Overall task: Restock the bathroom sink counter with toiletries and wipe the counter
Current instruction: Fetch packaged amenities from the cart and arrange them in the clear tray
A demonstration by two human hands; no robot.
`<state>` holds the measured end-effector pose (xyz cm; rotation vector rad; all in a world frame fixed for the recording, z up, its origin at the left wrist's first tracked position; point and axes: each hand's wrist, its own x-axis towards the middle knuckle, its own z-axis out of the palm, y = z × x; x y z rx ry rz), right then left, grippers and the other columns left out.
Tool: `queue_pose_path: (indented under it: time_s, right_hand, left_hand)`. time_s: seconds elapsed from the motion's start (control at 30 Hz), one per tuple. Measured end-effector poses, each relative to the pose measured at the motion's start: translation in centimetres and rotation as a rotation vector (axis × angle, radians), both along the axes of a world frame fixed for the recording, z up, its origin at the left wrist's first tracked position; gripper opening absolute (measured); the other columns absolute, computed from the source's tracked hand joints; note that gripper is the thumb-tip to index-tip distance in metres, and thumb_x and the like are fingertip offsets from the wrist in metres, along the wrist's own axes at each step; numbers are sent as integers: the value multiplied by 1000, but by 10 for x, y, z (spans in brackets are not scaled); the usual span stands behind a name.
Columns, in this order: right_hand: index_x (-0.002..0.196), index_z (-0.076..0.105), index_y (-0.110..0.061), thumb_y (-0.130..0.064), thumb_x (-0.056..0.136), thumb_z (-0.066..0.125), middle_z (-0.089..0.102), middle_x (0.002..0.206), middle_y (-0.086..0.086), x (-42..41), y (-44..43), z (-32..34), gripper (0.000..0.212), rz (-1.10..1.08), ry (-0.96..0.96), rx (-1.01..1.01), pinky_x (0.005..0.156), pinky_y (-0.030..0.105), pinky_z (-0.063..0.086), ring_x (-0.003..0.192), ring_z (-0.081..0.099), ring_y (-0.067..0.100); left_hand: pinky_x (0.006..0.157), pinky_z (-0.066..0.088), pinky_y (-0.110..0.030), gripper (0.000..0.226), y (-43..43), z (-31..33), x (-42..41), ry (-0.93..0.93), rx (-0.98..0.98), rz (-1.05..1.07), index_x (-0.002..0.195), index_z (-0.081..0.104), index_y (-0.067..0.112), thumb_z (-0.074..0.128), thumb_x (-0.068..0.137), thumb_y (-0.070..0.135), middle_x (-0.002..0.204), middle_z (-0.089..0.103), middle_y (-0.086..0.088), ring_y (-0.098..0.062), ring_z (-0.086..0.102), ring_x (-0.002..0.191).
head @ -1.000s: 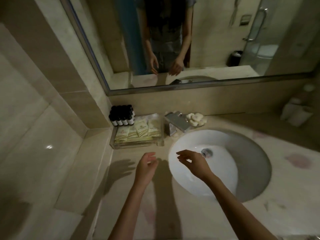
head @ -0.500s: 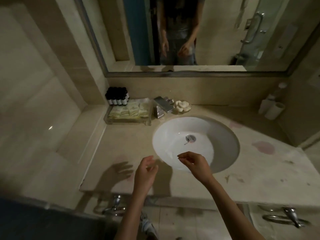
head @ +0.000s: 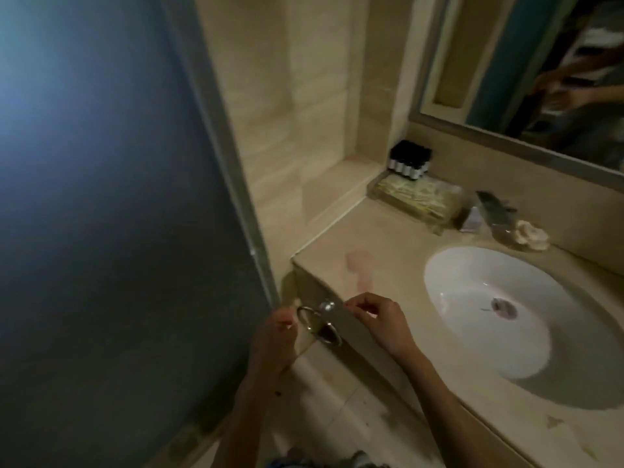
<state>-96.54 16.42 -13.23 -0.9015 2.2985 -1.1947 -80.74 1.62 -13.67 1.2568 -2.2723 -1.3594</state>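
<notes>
The beige counter [head: 388,231] holds a round white sink [head: 472,298]. At its back left a clear tray [head: 439,222] carries pale sachets, with a cluster of small black-capped bottles [head: 408,160] behind them. Pink stains [head: 358,265] mark the counter near its left front corner. Both hands hover at that corner, in front of a chrome towel ring [head: 319,325] on the counter's face. My left hand [head: 273,336] is loosely curled just left of the ring, holding nothing I can see. My right hand [head: 378,322] is over the counter edge, thumb and forefinger pinched with nothing visible between them.
A metal faucet [head: 493,207] and a white crumpled object [head: 530,234] sit behind the sink. A mirror [head: 540,62] hangs above. A dark glass panel [head: 101,231] with a metal frame stands close on the left. Tiled floor lies below the counter.
My view has swung left and backed away from the sink. Both hands moved from over the basin to the counter's left front corner by the towel ring.
</notes>
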Motion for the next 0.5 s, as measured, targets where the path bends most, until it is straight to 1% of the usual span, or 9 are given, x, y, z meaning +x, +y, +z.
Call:
queue_pose_path:
  time_s: [0.07, 0.13, 0.2, 0.27, 0.3, 0.37, 0.4, 0.43, 0.5]
  right_hand:
    - [82, 71, -30, -29, 85, 70, 71, 83, -14, 20, -27, 6, 3, 97, 18, 27, 71, 22, 49, 78, 65, -2]
    - [84, 71, -30, -30, 85, 69, 69, 80, -15, 48, -54, 10, 2, 202, 30, 58, 65, 18, 44, 73, 61, -4]
    - [89, 72, -27, -28, 85, 70, 71, 82, -10, 83, -82, 10, 4, 312, 67, 82, 68, 20, 44, 75, 62, 1]
    - [94, 74, -22, -25, 85, 71, 72, 88, -4, 123, -108, 10, 10, 440, 102, 74, 76, 23, 48, 82, 66, 9]
    - [97, 73, -21, -25, 86, 70, 72, 90, -4, 146, -119, 12, 12, 520, 110, 86, 78, 20, 48, 85, 65, 9]
    - [102, 72, -21, -25, 89, 66, 69, 95, -7, 194, -137, 14, 15, 685, 115, 135, 77, 6, 40, 89, 61, 4]
    - [103, 71, -20, -24, 90, 65, 68, 95, -7, 218, -145, 15, 15, 757, 111, 153, 77, 5, 39, 91, 60, 4]
    - [101, 70, -21, -23, 89, 66, 68, 95, -6, 243, -152, 15, 13, 820, 108, 150, 82, 11, 43, 92, 62, 6]
    - [93, 70, -25, -20, 85, 70, 72, 93, -1, 291, -164, 14, 10, 908, 115, 112, 86, 31, 51, 90, 67, 15]
  left_hand:
    - [75, 39, -20, 19, -8, 3, 30, -26, -36, 99, 105, 67, 13, 59, 90, 5, 101, 66, -4, -16, 59, 89]
    - [74, 40, -22, 14, -12, 6, 67, -26, -45, 194, 101, 67, 13, 61, 89, 6, 100, 68, -9, -15, 58, 85]
    - [80, 47, -27, 14, -14, 12, 113, -50, -15, 311, 104, 66, 12, 61, 91, 13, 97, 65, -5, -19, 61, 90]
    - [78, 47, -27, 16, -15, 13, 167, -78, 1, 443, 105, 65, 13, 61, 91, 17, 94, 63, -3, -19, 63, 92]
    - [75, 44, -24, 16, -14, 12, 196, -102, 1, 499, 105, 65, 14, 61, 91, 19, 93, 64, -1, -16, 62, 91]
    - [72, 39, -20, 18, -7, 10, 252, -145, -14, 616, 107, 66, 15, 62, 90, 20, 95, 66, -1, -13, 61, 90]
    - [73, 39, -20, 19, -1, 10, 278, -154, -17, 679, 107, 66, 15, 63, 89, 20, 95, 66, 0, -11, 61, 89]
    - [74, 41, -22, 19, 8, 9, 304, -159, -12, 735, 107, 66, 15, 64, 88, 19, 94, 65, 1, -11, 61, 88]
    - [79, 49, -28, 19, 25, 6, 351, -174, 27, 840, 105, 68, 18, 66, 86, 21, 97, 68, 1, -15, 64, 92]
